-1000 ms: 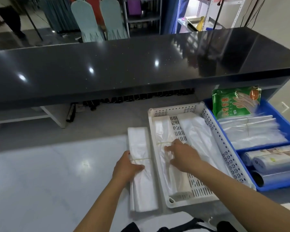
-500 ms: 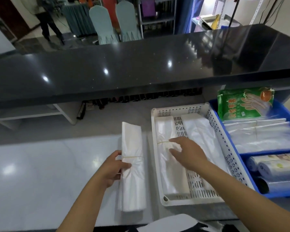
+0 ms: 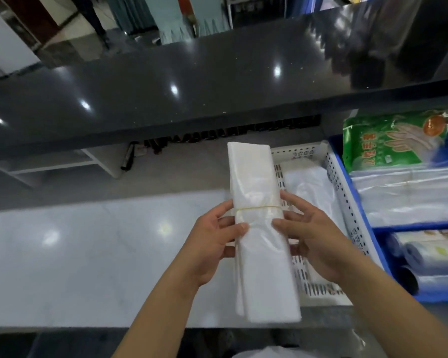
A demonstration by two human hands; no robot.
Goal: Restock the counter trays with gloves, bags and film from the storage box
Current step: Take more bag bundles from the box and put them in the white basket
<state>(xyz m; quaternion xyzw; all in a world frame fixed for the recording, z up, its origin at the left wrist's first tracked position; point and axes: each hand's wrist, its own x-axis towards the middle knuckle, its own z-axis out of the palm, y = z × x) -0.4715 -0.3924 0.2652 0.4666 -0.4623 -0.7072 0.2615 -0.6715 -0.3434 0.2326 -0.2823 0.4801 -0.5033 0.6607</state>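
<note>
Here, a flat bundle of clear plastic bags (image 3: pixel 259 192), bound by a yellow rubber band (image 3: pixel 256 208), is held lengthwise over the left edge of the white perforated tray (image 3: pixel 347 202). The left hand (image 3: pixel 212 244) and right hand (image 3: pixel 313 239) each grip it at the band, thumbs on top and fingers curled beneath. Another bag bundle (image 3: pixel 311 187) lies in the tray. Right of the tray, the blue storage box (image 3: pixel 339 156) holds a green glove pack (image 3: pixel 393 140) at its far end and film rolls (image 3: pixel 429 254) nearer.

Banded bundle of clear bags (image 3: pixel 261 236) between both hands (image 3: pixel 212 244), above white perforated tray (image 3: pixel 347 210).
</note>
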